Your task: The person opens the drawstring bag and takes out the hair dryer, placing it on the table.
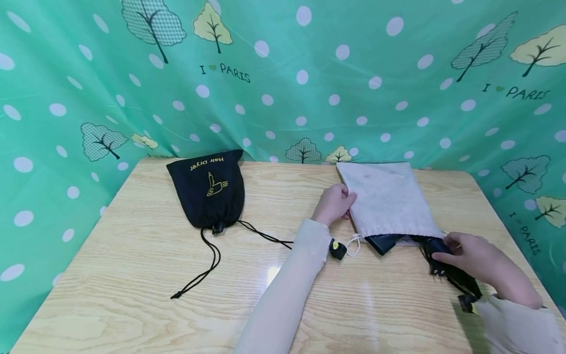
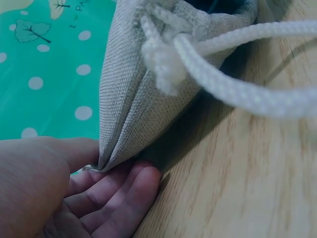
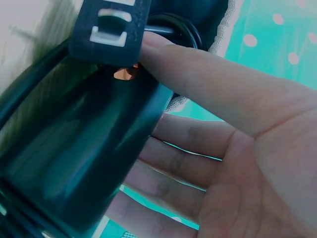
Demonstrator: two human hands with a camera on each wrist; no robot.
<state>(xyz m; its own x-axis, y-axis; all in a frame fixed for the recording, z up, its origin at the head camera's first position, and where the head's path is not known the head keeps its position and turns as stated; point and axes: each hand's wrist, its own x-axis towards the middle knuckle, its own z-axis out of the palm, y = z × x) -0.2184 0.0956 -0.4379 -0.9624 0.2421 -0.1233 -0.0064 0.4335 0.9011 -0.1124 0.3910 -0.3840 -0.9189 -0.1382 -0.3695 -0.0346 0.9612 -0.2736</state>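
A light grey drawstring bag (image 1: 386, 199) lies with its mouth toward the front; a dark object (image 1: 382, 243) sticks out of it. My left hand (image 1: 333, 204) pinches the bag's left side edge, thumb above and fingers beneath, below the white cord (image 2: 233, 94) in the left wrist view. At the right end of the mouth my right hand (image 1: 479, 258) grips a glossy black object (image 3: 89, 144) with a black cable and plug (image 1: 437, 268), thumb on one side and fingers on the other. How far the object reaches into the bag is hidden.
A black drawstring pouch (image 1: 208, 191) printed "Hair Dryer" lies at the back left of the wooden table (image 1: 146, 275). Its black cords trail forward and right, toward my left sleeve. A green dotted curtain (image 1: 274, 88) hangs behind the table and along its sides.
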